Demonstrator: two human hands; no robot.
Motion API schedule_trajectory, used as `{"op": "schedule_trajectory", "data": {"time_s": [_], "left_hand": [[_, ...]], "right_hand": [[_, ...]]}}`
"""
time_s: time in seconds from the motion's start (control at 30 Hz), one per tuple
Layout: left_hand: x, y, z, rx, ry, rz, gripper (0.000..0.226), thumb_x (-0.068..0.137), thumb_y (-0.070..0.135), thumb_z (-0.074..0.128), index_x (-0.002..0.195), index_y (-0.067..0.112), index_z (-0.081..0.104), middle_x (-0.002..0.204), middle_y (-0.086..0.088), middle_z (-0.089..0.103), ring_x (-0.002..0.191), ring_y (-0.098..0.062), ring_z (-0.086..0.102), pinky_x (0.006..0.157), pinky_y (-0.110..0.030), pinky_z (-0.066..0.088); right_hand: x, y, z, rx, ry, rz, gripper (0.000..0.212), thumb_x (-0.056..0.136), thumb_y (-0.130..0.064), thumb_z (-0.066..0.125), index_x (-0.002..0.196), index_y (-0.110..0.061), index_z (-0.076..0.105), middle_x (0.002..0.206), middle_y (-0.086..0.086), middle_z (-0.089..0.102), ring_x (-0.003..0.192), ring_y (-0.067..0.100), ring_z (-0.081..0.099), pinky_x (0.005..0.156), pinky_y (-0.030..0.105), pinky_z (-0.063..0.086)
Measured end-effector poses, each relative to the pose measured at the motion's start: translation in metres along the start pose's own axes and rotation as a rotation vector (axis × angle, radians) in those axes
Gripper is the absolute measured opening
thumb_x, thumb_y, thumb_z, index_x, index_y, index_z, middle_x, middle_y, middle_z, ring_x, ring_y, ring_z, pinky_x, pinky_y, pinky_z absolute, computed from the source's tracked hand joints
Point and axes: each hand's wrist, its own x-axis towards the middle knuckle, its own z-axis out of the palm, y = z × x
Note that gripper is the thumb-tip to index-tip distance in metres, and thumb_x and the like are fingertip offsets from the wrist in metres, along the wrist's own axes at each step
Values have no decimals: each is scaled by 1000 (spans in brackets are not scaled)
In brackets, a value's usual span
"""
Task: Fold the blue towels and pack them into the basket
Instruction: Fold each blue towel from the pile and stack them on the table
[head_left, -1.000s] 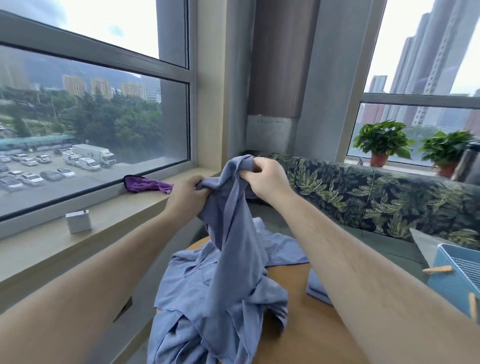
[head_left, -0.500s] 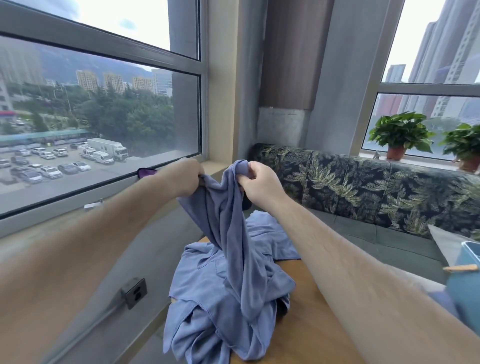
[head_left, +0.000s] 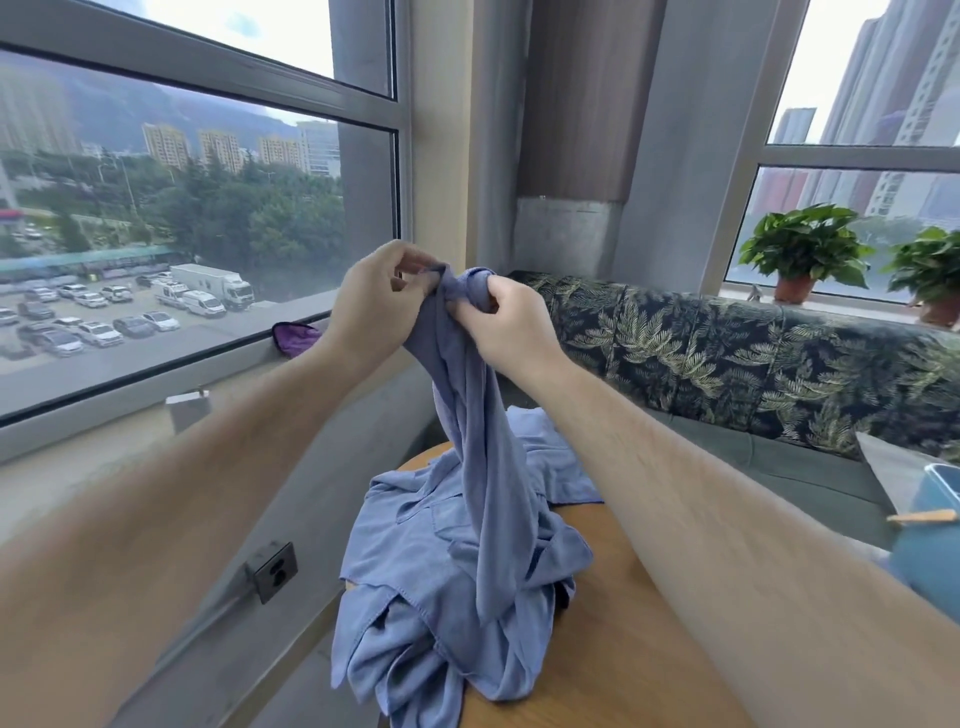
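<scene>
The left hand (head_left: 374, 306) and right hand (head_left: 511, 322) are pinching the bunched top of 1 towel (head_left: 478, 441), its tail lying tangled in the pile (head_left: 410, 566) at 6 o'clock, so lifting is risking dragging others off the tabletop (head_left: 613, 654) at its 9 o'clock edge.

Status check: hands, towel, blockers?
Hands: left hand and right hand pinch top of lifted towel. Towel pile heaped on table. Basket at right edge; no blocker seen.

We see one blue towel (head_left: 478, 426) lifted up, its top bunched and pinched between our left hand (head_left: 374, 306) and right hand (head_left: 511, 322). It hangs down in a twisted, creased strand. Its lower end merges into the heap (head_left: 415, 561) of other blue towels, crumpled and unfolded on the wooden table (head_left: 613, 649). The blue basket (head_left: 930, 561) stands at the right edge, mostly cut off.
</scene>
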Motion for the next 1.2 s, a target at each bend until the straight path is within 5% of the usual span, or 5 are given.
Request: {"op": "schedule_trajectory", "data": {"time_s": [0.2, 0.4, 0.7, 0.87, 1.2], "left_hand": [[-11, -26, -1, -79, 49, -115, 40, 84, 46, 75, 112, 23, 57, 113, 4, 61, 93, -11, 61, 78, -28, 51], [17, 12, -6, -102, 31, -66, 26, 90, 26, 70, 73, 19, 51, 66, 7, 49, 57, -6, 43, 53, -18, 37], [48, 88, 11, -267, 40, 18, 23, 87, 21, 69, 70, 15, 56, 63, 8, 50, 59, -7, 45, 55, -23, 39], [21, 131, 52, -348, -97, 17, 16, 88, 24, 72, 83, 9, 66, 64, 13, 58, 57, 0, 51, 53, -14, 42], [-80, 152, 179, -237, -714, -129, 23, 85, 29, 75, 93, 8, 70, 92, -14, 73, 79, -26, 68, 76, -39, 56]], "right_hand": [[30, -28, -16, 275, 34, 128, 12, 91, -27, 72, 95, -16, 74, 93, 6, 77, 91, 21, 74, 85, 46, 60], [52, -66, -37, 378, 93, 34, 12, 95, -24, 70, 102, -14, 72, 94, 5, 77, 87, 17, 74, 77, 37, 63], [48, -78, -125, 159, 218, -35, 16, 85, -20, 77, 97, -18, 67, 93, 1, 74, 84, 14, 73, 69, 34, 63], [13, -63, -188, 60, 251, 35, 20, 81, -23, 79, 97, -20, 68, 92, -4, 74, 87, 11, 72, 77, 30, 59], [-140, 45, -271, 137, 219, 498, 37, 74, 0, 73, 108, -4, 59, 105, 24, 70, 96, 38, 72, 79, 58, 61]]}}
